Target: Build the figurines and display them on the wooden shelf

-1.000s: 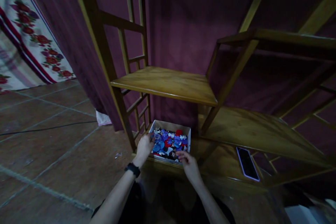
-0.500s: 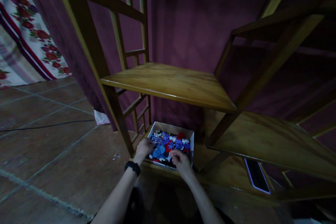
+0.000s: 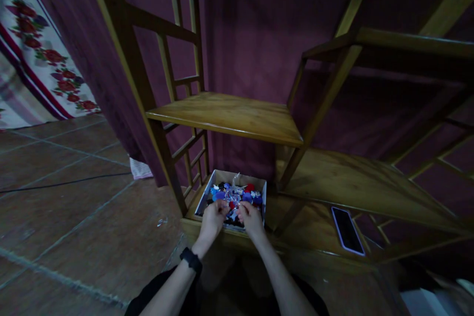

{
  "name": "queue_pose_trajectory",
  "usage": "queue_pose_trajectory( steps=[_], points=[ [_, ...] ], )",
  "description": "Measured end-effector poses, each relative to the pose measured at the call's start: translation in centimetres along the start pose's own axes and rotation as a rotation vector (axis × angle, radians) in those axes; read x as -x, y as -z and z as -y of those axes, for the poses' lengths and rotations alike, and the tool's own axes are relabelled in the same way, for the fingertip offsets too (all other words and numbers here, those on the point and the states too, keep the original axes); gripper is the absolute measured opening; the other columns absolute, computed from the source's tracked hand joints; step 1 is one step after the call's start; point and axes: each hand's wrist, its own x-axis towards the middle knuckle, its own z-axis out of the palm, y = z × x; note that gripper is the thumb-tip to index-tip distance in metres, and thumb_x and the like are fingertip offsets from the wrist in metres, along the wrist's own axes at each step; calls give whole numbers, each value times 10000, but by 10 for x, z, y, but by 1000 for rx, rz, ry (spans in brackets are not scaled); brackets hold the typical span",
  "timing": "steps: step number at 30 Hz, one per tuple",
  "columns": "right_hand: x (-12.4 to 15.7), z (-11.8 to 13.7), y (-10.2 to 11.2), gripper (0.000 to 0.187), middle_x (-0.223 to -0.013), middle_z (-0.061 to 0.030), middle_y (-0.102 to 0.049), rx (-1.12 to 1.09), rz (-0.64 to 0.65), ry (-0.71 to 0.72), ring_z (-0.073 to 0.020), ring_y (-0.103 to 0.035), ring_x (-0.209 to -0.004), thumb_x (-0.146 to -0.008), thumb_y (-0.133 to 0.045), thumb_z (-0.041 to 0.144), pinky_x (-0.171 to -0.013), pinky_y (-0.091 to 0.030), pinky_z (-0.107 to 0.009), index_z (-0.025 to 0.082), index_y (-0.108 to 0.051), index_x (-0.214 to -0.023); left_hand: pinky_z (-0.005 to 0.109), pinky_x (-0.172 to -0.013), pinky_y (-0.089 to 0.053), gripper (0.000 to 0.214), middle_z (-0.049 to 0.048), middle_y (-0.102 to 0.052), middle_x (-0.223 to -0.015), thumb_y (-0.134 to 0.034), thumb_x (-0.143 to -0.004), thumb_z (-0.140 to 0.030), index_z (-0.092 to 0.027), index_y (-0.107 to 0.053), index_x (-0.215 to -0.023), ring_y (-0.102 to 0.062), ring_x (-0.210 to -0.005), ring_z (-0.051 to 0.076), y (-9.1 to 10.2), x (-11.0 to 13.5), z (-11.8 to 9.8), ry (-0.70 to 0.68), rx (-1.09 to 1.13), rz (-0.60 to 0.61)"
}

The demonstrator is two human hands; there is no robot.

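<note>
A shallow white box (image 3: 264,191) stands on the lowest shelf, filled with small blue, purple, red and black pieces. Above its middle is a shiny, translucent, pale-purple ornament (image 3: 233,195) with pointed parts; its exact kind is too small to make out. My left hand (image 3: 214,218), below a wrist with a dark band, pinches the ornament's near left side with closed fingers. From the right, my right hand (image 3: 252,219) closes its fingertips on the near right side. Both hands are over the box's front part, fingertips almost together.
A wooden shelf board (image 3: 229,114) overhangs the box, and a wooden post (image 3: 148,123) rises at its left. On the low shelf to the right lies a phone (image 3: 348,230). A dark cable (image 3: 66,181) crosses the tiled floor at left.
My hands have come closer together over the box. The translucent ornament, at my left hand before, is now raised between both hands. The view has shifted slightly to the right.
</note>
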Motion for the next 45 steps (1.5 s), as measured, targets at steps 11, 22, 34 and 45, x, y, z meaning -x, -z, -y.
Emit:
queue_pose_trajectory(
  steps=[11, 22, 34, 45],
  points=[
    [41, 18, 24, 258, -841, -7, -695, 98, -61, 300, -151, -637, -755, -852, -413, 328, -692, -466, -222, 243, -637, -950, 285, -652, -465, 264, 56, -673, -753, -600, -644, -345, -132, -644, -793, -604, -680, 174, -1, 40, 1, -152, 275, -58],
    [102, 4, 40, 279, -936, -39, -688, -36, -64, 277, -182, -646, -827, -800, -491, 363, -754, -507, -285, 219, -634, -992, 231, -542, -415, 214, -11, -594, -604, -585, -666, -365, -163, -611, -731, -539, -558, 127, -9, 91, -5, -203, 202, 77],
    [137, -11, 48, 299, -788, -15, -663, -104, -117, 151, -164, -639, -714, -760, -485, 339, -583, -545, -262, 213, -622, -993, 226, -631, -418, 147, 13, -640, -705, -518, -790, -287, -182, -610, -835, -601, -676, 143, -23, 132, -18, -237, -190, 81],
    [131, -21, 48, 164, -821, -2, -656, -23, -94, 128, -146, -615, -738, -749, -441, 297, -588, -499, -225, 217, -569, -812, 230, -726, -400, 178, 67, -664, -896, -484, -818, -150, -180, -598, -952, -614, -831, 158, -31, 150, -17, -309, -437, 36]
  ],
)
